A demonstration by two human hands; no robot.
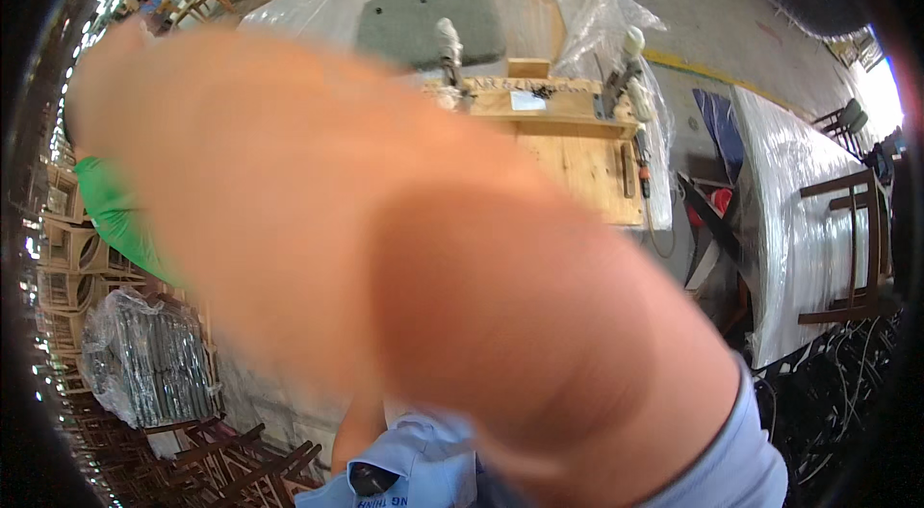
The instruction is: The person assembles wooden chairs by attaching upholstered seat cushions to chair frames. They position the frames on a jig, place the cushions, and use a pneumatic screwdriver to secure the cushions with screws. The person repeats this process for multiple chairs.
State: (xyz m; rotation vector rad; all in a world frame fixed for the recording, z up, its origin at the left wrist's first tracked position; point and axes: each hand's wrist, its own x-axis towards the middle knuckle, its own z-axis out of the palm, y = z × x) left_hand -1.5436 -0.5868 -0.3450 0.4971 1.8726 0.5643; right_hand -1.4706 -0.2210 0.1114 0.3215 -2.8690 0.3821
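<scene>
My right arm in a light blue sleeve [741,450] crosses close in front of the view from the lower right to the upper left. At its far end my right hand [135,85] is smeared by motion, and its fingers cannot be made out. Part of my left forearm [358,431] shows at the bottom; the left hand is hidden behind the right arm. Beyond the arm stands a wooden jig [568,162] with two toggle clamps, the left clamp [449,51] and the right clamp [624,75]. Behind it lies a grey-green panel [433,22] with several dark holes.
The table [318,12] is covered in clear plastic. An orange-tipped tool [645,183] hangs at the jig's right side. Farther right, a dark wooden frame [871,239] rests on a plastic-wrapped surface [784,248]. Green fabric [115,215], a wrapped stack [154,359] and chair frames [241,460] are at left.
</scene>
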